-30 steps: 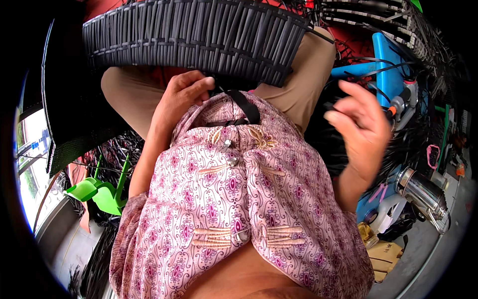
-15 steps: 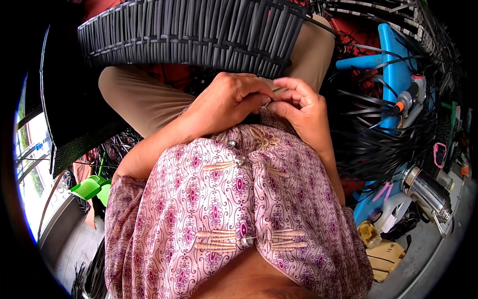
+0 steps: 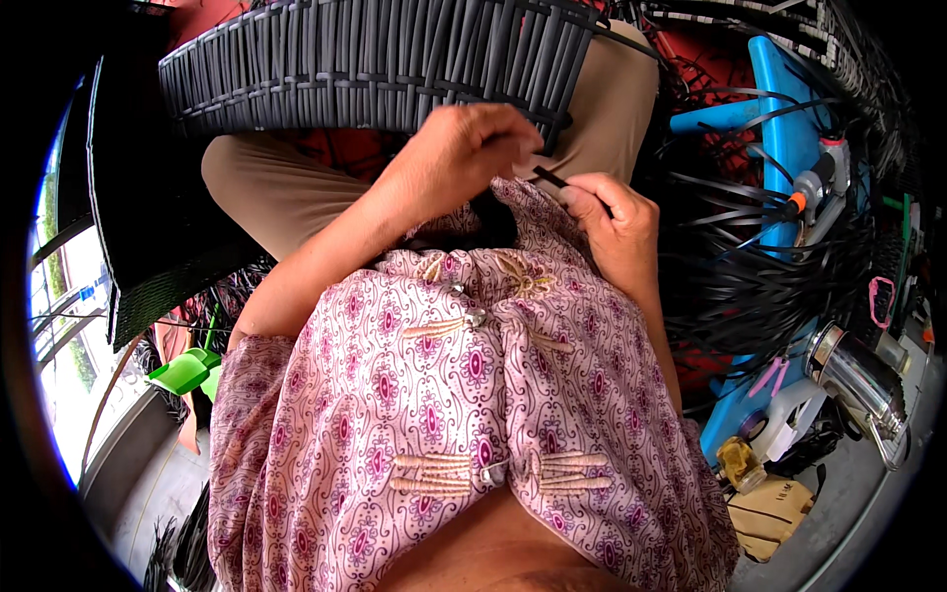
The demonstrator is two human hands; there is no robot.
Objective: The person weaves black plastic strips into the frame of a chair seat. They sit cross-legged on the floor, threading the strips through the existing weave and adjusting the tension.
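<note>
My right hand (image 3: 621, 222) pinches a short, narrow black strip (image 3: 549, 178) between thumb and fingers, above my lap. The strip's free end points left, toward my other hand. My left hand (image 3: 472, 148) is just below the woven panel, fingers bent down and smeared by motion, so whether they hold anything does not show. Across my knees rests a curved panel (image 3: 345, 74) of dark grey woven strips. A gap separates the black strip from that panel.
On the right, loose black strips (image 3: 760, 296) spread beside a blue plastic stool (image 3: 779, 148) with a power tool (image 3: 819, 187) at it. A metal flask (image 3: 853, 375) stands near a beige pouch (image 3: 774, 513). A green scoop (image 3: 182, 373) is at left.
My hands were together over my lap. Now the left has moved up toward the panel and the right has shifted slightly down and right, exposing the black strip.
</note>
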